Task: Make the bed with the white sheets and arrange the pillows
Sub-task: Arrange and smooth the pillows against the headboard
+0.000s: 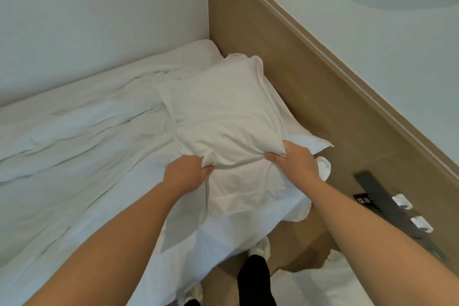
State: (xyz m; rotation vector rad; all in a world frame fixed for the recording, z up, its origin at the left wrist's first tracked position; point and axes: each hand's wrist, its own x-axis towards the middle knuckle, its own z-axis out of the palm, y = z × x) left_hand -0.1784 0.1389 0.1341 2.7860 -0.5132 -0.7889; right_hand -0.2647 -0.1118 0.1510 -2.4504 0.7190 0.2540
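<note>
A white pillow (223, 112) lies at the head end of the bed, close to the wooden headboard (293, 77). My left hand (185, 172) grips its near edge on the left, fabric bunched in the fingers. My right hand (294, 161) grips the same edge on the right. Loose pillowcase fabric (243, 191) hangs below both hands. Under this pillow shows the corner of a second white pillow (315, 145). Wrinkled white sheets (82, 136) cover the mattress to the left.
A white wall (99, 20) bounds the bed's far side. At the right, a dark panel with white switches (397, 204) sits on the wood surface. More white bedding (320, 285) lies on the floor bottom right. My legs and white shoes (258, 248) stand beside the bed.
</note>
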